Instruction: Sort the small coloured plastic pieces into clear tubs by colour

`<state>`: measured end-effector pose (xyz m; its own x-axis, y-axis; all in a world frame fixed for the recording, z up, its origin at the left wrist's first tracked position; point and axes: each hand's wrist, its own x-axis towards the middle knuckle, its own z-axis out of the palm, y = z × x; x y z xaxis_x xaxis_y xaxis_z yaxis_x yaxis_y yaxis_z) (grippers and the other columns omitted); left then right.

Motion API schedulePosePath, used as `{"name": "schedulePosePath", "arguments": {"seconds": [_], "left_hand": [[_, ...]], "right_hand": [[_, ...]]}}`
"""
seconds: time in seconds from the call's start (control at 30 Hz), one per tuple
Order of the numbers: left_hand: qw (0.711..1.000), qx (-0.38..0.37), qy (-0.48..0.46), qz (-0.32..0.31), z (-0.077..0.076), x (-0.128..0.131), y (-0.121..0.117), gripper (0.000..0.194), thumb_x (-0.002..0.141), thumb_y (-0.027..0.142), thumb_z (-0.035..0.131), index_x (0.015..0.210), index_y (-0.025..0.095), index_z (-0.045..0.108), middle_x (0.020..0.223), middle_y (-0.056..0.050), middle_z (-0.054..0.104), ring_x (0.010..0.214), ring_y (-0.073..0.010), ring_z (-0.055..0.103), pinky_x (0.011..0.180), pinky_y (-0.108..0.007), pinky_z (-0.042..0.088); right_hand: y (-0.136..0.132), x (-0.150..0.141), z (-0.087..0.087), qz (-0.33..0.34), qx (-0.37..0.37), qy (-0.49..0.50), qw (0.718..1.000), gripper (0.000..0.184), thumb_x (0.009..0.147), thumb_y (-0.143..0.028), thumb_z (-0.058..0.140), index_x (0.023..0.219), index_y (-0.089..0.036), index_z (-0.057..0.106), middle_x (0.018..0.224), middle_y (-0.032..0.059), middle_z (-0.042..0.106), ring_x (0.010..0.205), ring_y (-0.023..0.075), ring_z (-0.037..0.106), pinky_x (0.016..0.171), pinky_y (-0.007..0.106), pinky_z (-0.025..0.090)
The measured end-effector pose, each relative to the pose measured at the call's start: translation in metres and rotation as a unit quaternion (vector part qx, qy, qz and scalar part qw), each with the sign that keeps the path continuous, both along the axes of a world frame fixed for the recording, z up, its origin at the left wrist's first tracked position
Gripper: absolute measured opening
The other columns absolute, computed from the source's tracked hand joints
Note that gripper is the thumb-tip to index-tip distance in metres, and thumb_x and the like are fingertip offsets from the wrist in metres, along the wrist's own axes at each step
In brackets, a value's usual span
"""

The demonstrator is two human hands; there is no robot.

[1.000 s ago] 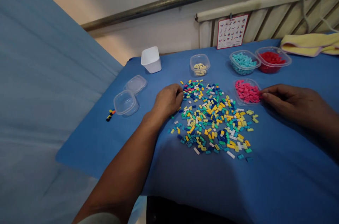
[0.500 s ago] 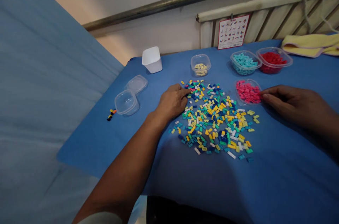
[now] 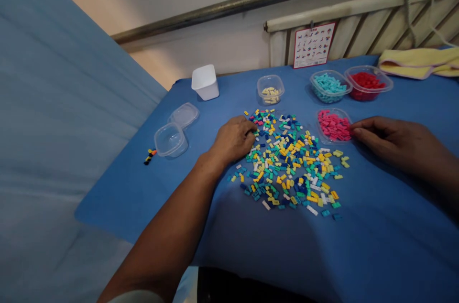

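Loose small toy bricks point(image 3: 289, 152) in yellow, green, teal, blue and white lie spread in a pile on the blue table cover. At the upper left edge of the pile rests my left hand point(image 3: 234, 138), its fingers curled down among the bricks; whatever is under the fingertips is hidden. Thumb and fingers of my right hand point(image 3: 390, 138) are closed at the right rim of a clear plastic container point(image 3: 324, 140), which holds pink bricks point(image 3: 335, 125). A few pink bricks point(image 3: 252, 121) lie near my left fingertips.
Behind the pile stand clear tubs of cream bricks point(image 3: 270, 94), turquoise bricks point(image 3: 329, 84) and red bricks point(image 3: 367, 81). Leftward are a white tub point(image 3: 205, 84), a clear tub point(image 3: 171, 143), a lid point(image 3: 184, 114) and a small joined brick piece point(image 3: 149, 156). A yellow cloth point(image 3: 412, 63) lies back right.
My left fingers have curled in and drawn back slightly from the pink bricks. My right hand stays at the pink container's rim. The whole view has shifted slightly.
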<state>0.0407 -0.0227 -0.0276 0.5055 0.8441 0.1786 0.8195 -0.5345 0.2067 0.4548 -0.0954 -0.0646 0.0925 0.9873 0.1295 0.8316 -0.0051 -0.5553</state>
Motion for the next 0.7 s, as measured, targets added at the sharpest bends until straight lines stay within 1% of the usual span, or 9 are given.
{"name": "schedulePosePath", "arguments": {"seconds": [0.13,0.3,0.4,0.53,0.7], "left_hand": [[1.0,0.005,-0.013,0.001,-0.0029,0.0008,-0.001,0.033,0.101,0.02,0.056,0.118,0.022,0.084,0.111,-0.01,0.078,0.109,-0.0278,0.072,0.1,-0.043,0.06],[0.999,0.008,-0.031,0.017,-0.0067,0.0012,0.0,0.031,0.103,0.021,0.056,0.117,0.022,0.083,0.114,-0.01,0.077,0.112,-0.0277,0.072,0.102,-0.044,0.059],[0.999,0.006,-0.045,0.018,-0.0068,0.0006,0.0015,0.03,0.108,0.024,0.054,0.12,0.022,0.081,0.119,-0.011,0.077,0.115,-0.0271,0.071,0.105,-0.044,0.059],[0.998,0.0,-0.058,0.017,-0.0058,0.0006,0.0027,0.03,0.113,0.03,0.052,0.121,0.021,0.079,0.119,-0.011,0.077,0.116,-0.0269,0.071,0.107,-0.043,0.058],[0.997,-0.001,-0.073,0.019,-0.0051,0.0017,0.0023,0.029,0.114,0.033,0.054,0.122,0.021,0.079,0.12,-0.01,0.078,0.116,-0.0263,0.072,0.107,-0.042,0.057]], "right_hand": [[-0.0001,0.0002,0.0011,-0.009,-0.014,0.004,1.0,0.054,0.086,-0.072,0.061,0.11,-0.031,0.086,0.095,0.0011,0.086,0.081,0.0279,0.078,0.074,0.04,0.054],[-0.0003,0.0013,0.0009,-0.007,-0.009,-0.001,1.0,0.053,0.088,-0.071,0.061,0.111,-0.031,0.087,0.097,0.0009,0.086,0.083,0.0274,0.078,0.074,0.039,0.053],[0.0001,0.0014,-0.0005,0.0,-0.001,0.0,1.0,0.052,0.09,-0.07,0.061,0.11,-0.03,0.086,0.095,0.0017,0.086,0.081,0.0274,0.077,0.073,0.039,0.053],[0.0002,0.0009,-0.0008,0.0,0.001,-0.001,1.0,0.052,0.089,-0.071,0.061,0.109,-0.03,0.086,0.093,0.0019,0.086,0.078,0.0276,0.077,0.071,0.039,0.053],[0.0002,-0.0001,0.0013,-0.005,-0.004,-0.001,1.0,0.054,0.087,-0.072,0.06,0.11,-0.03,0.086,0.094,0.0019,0.086,0.079,0.0278,0.077,0.072,0.04,0.054]]}}
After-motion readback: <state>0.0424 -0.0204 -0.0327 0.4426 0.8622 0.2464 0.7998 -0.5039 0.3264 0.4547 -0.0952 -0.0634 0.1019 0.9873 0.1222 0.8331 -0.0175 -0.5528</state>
